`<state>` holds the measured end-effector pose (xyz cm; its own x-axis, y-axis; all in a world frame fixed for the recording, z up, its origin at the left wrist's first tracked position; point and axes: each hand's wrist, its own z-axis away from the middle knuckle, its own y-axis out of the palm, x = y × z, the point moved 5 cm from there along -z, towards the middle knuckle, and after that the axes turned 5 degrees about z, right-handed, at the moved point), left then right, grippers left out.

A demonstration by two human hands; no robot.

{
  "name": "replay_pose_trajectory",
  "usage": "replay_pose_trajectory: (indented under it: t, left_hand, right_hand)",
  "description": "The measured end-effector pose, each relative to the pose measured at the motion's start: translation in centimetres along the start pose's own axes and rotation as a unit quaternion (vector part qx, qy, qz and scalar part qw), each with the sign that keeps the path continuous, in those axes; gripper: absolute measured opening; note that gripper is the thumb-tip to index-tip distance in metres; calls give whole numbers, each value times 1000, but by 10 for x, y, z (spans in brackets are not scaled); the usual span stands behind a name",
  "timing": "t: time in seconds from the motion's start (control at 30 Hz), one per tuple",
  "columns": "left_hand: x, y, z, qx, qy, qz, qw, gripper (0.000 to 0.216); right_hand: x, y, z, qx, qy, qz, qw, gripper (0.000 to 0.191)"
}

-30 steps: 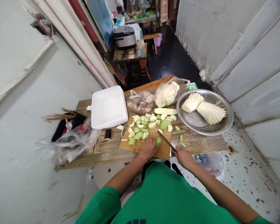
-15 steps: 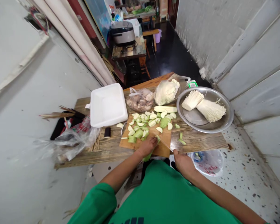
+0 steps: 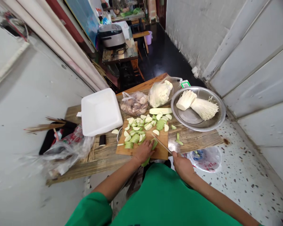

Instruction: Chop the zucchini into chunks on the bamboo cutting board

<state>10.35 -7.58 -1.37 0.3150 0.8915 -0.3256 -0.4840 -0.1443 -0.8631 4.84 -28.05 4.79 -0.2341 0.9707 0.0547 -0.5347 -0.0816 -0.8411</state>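
Note:
My left hand [image 3: 143,152] is closed on a zucchini piece [image 3: 154,143], pressing it on the wooden cutting board [image 3: 161,154]; the piece also shows below the hand near the board's front edge. My right hand [image 3: 182,166] grips a knife [image 3: 162,144] by its handle, which the fingers hide. The thin blade slants up and left over the board, just right of the held piece. Many cut zucchini slices [image 3: 136,128] cover the board's far and left parts. Behind the board lies a longer peeled-looking zucchini length [image 3: 160,111].
A white plastic tub [image 3: 101,111] stands left, near plastic bags [image 3: 73,147] and wooden skewers [image 3: 91,152]. Bagged mushrooms [image 3: 135,103] and cauliflower [image 3: 160,94] sit behind. To the right, a metal basin [image 3: 191,121] holds enoki mushrooms [image 3: 204,108]; a bagged bin [image 3: 206,160] is below the table [image 3: 195,141].
The camera view has shifted, moving the scene leftward. More of the knife blade shows beside the held zucchini piece, and my left hand sits slightly farther left on the board.

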Motion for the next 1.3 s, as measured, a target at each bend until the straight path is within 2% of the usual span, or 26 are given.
replay_pose_trajectory:
  t: [0.2,0.33,0.5,0.57,0.67,0.77,0.87,0.97,1.03,1.17,1.3]
  left_hand:
    - [-20,-3,4,-22,-132,15,991,65]
    - [-26,-10,-5,-13,-158,32,987,75]
    - [-26,-13,-18,-40,-189,21,981,86]
    - [-29,-8,-20,-50,-181,3,982,79]
    - [-34,-5,-23,-48,-134,-24,990,65]
    - [-32,-26,-34,-58,-92,-51,993,57]
    - [-22,-71,-67,-80,-49,-95,991,59]
    - [-12,-119,-120,-87,24,-131,987,57]
    - [-4,-142,-159,-84,44,-144,985,61]
    - [4,-162,-222,-56,56,-144,986,63]
    - [7,-163,-252,-64,67,-150,984,57]
  right_hand:
    - [-33,-7,-4,-66,60,2,996,32]
    - [-44,-7,-3,-82,74,-29,993,33]
    - [-58,8,-3,-77,98,-82,989,36]
    - [-65,15,-3,-78,103,-100,987,37]
    - [-77,28,0,-98,94,-123,983,36]
    - [-85,46,6,-134,83,-117,980,36]
    - [-83,66,12,-195,59,-72,976,35]
    - [-69,80,14,-276,-8,-28,961,33]
    - [-59,83,9,-323,-45,-1,945,34]
    - [-45,72,-6,-393,-98,38,914,44]
    - [-43,64,-14,-409,-105,27,906,56]
